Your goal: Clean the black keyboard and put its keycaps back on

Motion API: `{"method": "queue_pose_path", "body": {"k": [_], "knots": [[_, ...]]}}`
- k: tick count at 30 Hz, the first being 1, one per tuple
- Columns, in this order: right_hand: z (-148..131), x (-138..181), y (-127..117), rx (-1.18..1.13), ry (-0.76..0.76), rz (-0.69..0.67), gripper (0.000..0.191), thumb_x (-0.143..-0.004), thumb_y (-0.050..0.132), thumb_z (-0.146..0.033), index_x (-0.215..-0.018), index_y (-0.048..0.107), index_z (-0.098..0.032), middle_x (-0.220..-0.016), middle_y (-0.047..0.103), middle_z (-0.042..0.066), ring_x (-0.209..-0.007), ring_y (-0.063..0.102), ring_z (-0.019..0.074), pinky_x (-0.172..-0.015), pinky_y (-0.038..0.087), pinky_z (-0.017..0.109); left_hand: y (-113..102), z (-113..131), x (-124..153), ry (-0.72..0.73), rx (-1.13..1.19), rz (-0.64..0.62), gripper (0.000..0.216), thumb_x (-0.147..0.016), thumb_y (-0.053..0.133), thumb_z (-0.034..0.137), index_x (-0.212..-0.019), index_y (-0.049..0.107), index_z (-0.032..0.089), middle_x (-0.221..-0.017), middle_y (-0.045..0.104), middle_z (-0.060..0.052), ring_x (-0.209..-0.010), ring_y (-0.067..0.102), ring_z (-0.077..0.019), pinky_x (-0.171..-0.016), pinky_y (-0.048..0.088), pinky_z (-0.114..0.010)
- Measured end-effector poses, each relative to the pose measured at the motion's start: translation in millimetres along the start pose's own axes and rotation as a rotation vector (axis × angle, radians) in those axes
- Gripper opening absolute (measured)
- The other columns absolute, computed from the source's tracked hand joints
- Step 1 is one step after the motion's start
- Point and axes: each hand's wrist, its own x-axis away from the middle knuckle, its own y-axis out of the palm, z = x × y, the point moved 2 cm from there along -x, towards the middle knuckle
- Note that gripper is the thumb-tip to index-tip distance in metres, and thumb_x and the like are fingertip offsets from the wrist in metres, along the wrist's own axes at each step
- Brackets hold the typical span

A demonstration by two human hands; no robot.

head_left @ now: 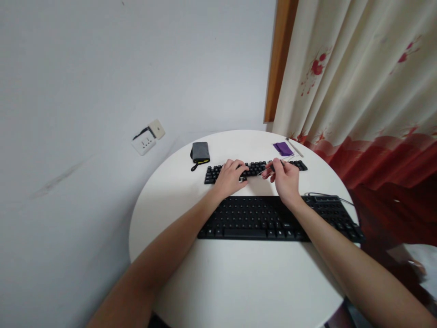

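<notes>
Left hand over left part of black keycap rows, fingers curved down — cannot tell whether its grip holds any cap. Right hand: grip closed round small dark tool, thin metal tip near caps. Black keyboard nearer on tabletop, partly under forearms. Beyond keycaps — grey pouch left, purple cloth right.

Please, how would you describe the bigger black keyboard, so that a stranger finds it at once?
Start from the round white table and look across its middle. The bigger black keyboard lies on the near side of the left hand and right hand. It is wider and deeper than the narrow strip of black keys beyond it.
</notes>
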Motion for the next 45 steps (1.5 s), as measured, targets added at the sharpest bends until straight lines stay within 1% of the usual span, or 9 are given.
{"method": "queue_pose_path", "body": {"k": [2,5,17,26,28,32,35,38,45], "knots": [[0.6,-0.1,0.3,-0.005,-0.006,-0.003,0.043,-0.092,0.054,-0.055,-0.076,0.065,-0.017,-0.059,0.069,0.005,-0.049,0.061,0.0139,-0.045,0.04,0.025,0.2,0.7,-0.1,-0.011,-0.007,0.002,0.045,-0.078,0.076,0.028,-0.121,0.064,0.025,-0.126,0.057,-0.006,-0.116,0.045,-0.0303,-0.099,0.041,-0.046],[1.4,0.1,0.7,-0.017,-0.011,-0.006,0.042,-0.092,0.055,-0.054,-0.075,0.065,-0.016,-0.059,0.069,0.005,-0.048,0.061,0.0139,-0.045,0.041,0.024,1.1,0.8,0.0,-0.02,-0.022,-0.007,0.047,-0.078,0.076,0.028,-0.123,0.062,0.026,-0.127,0.057,-0.007,-0.116,0.045,-0.0307,-0.098,0.041,-0.046],[3.2,1.4,1.2,-0.001,0.007,-0.008,0.045,-0.091,0.054,-0.057,-0.075,0.066,-0.016,-0.058,0.069,0.006,-0.049,0.061,0.014,-0.044,0.04,0.024,1.3,-0.9,1.0,-0.04,-0.011,-0.007,0.049,-0.078,0.073,0.025,-0.125,0.061,0.025,-0.124,0.057,-0.006,-0.114,0.046,-0.0301,-0.098,0.041,-0.046],[2.3,1.8,1.3,0.006,0.009,-0.025,0.044,-0.092,0.055,-0.055,-0.075,0.065,-0.016,-0.059,0.069,0.006,-0.05,0.062,0.0142,-0.044,0.04,0.024,1.3,-0.9,0.3,-0.055,0.005,-0.003,0.048,-0.079,0.073,0.026,-0.125,0.061,0.025,-0.124,0.058,-0.007,-0.114,0.046,-0.0306,-0.097,0.041,-0.047],[2.6,1.7,1.0,0.003,0.009,-0.026,0.044,-0.092,0.055,-0.055,-0.075,0.065,-0.016,-0.059,0.069,0.006,-0.049,0.062,0.0143,-0.044,0.04,0.024,1.7,-0.9,0.5,-0.042,0.012,-0.003,0.043,-0.079,0.073,0.026,-0.121,0.063,0.026,-0.124,0.057,-0.006,-0.114,0.046,-0.0301,-0.097,0.042,-0.046],[3.3,1.2,1.1,0.0,0.002,-0.03,0.044,-0.091,0.056,-0.057,-0.075,0.065,-0.016,-0.059,0.069,0.006,-0.049,0.062,0.0143,-0.044,0.04,0.024,3.1,-0.4,1.5,0.019,0.027,-0.02,0.018,-0.082,0.072,0.025,-0.1,0.07,0.026,-0.128,0.056,-0.005,-0.116,0.044,-0.0293,-0.099,0.041,-0.047],[4.0,1.0,1.2,0.0,-0.001,-0.035,0.046,-0.09,0.056,-0.059,-0.075,0.065,-0.016,-0.06,0.07,0.006,-0.049,0.061,0.0143,-0.044,0.04,0.024,4.4,-1.0,2.1,0.031,0.023,-0.03,0.008,-0.082,0.072,0.025,-0.09,0.072,0.025,-0.13,0.055,-0.005,-0.118,0.044,-0.0299,-0.1,0.04,-0.048],[4.5,1.1,1.1,0.003,0.007,-0.034,0.046,-0.09,0.056,-0.059,-0.075,0.065,-0.016,-0.06,0.07,0.006,-0.049,0.062,0.0143,-0.044,0.041,0.024,5.6,-2.0,2.2,0.032,0.019,-0.024,0.005,-0.082,0.072,0.024,-0.086,0.072,0.025,-0.131,0.055,-0.005,-0.118,0.044,-0.03,-0.099,0.04,-0.049],[4.1,0.7,1.4,0.002,0.01,-0.045,0.045,-0.09,0.056,-0.058,-0.074,0.065,-0.017,-0.057,0.068,0.005,-0.048,0.062,0.0146,-0.044,0.041,0.025,5.9,-2.8,2.6,0.04,0.029,-0.014,0.006,-0.08,0.073,0.022,-0.086,0.071,0.024,-0.13,0.055,-0.004,-0.118,0.044,-0.0295,-0.099,0.04,-0.048]]}}
